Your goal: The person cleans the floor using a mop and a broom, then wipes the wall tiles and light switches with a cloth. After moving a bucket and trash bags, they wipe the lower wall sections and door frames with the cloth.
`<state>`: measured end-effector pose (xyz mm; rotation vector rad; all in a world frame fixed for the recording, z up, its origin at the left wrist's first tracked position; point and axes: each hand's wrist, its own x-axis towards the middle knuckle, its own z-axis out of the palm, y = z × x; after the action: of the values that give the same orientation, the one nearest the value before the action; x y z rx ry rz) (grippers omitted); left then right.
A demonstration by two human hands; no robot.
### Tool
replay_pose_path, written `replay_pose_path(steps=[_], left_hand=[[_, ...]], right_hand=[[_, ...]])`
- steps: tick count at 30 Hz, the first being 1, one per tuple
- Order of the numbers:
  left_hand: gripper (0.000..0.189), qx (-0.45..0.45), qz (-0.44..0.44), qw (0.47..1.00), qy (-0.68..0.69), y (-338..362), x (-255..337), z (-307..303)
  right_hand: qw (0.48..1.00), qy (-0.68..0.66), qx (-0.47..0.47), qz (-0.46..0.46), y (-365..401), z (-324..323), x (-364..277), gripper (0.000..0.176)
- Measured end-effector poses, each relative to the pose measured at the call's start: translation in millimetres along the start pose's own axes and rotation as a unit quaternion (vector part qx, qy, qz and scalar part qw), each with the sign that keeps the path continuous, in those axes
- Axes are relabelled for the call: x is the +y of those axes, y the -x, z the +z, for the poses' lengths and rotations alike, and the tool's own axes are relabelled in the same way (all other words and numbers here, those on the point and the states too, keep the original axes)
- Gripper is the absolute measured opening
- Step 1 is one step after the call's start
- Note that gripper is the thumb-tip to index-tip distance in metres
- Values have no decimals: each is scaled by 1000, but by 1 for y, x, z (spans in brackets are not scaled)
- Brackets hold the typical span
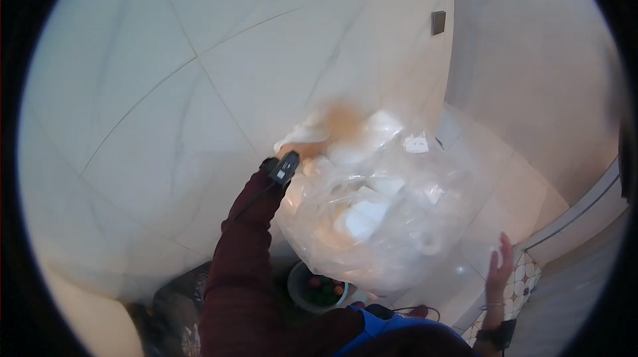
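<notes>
A large clear plastic bag (399,244), bulging with white items, fills the middle of the view. My left hand (304,151) reaches to the bag's upper left edge and is closed on the plastic; its fingertips are partly hidden by folds and blur. Through the film I see white pieces (364,219) that look like dishes or packaging, too hazy to name. To the right of the bag and apart from it, my right hand (500,267) is raised, its fingers spread and holding nothing.
A pale marbled tile wall (166,91) rises behind the bag, with a metal socket or switch plate (438,23). Below the bag stands a bucket (299,298) with red and green things inside. A dark bag (183,304) lies at lower left. Patterned floor tiles (522,277) show at right.
</notes>
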<state>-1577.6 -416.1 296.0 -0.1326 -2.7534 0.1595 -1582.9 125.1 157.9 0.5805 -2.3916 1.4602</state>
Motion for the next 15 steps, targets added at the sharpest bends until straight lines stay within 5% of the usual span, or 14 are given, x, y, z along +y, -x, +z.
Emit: replay_pose_path(steps=[1,2,3,4,5,6,7,8,9,11,13,15], left_hand=[[28,32,98,987,-123,19,-12,20],[32,-89,-90,991,-50,25,-10,2],[42,-29,-194,928,318,32,-14,-38],[51,42,-133,944,298,41,-23,-80],[46,67,-180,959,210,50,-21,-131],[45,102,-26,967,-234,64,-63,-164],[50,234,54,935,-261,59,-92,-209],[45,320,8,866,-384,68,-113,-256],[37,357,-82,839,-402,80,-99,-299],[31,389,-129,799,-440,109,-140,-353],[33,307,-280,559,-717,112,-127,-349],[37,444,-126,737,-494,115,-150,-293]], right_hand=[[995,80,1,-55,-5,-25,8,37],[987,143,4,-72,-11,-53,12,37],[978,184,47,-89,-17,-80,13,37],[965,227,83,-103,-21,-108,11,36],[972,184,132,-63,-27,-133,8,35],[972,141,184,-26,-34,-151,2,34],[967,126,218,-31,-38,-169,-9,34],[960,110,253,-39,-43,-180,-18,34],[963,114,242,-42,-44,-182,-20,34],[944,-29,327,-18,-47,-189,-29,33],[961,-43,274,-12,-51,-167,-33,32],[972,-51,228,-2,-51,-137,-40,31]])
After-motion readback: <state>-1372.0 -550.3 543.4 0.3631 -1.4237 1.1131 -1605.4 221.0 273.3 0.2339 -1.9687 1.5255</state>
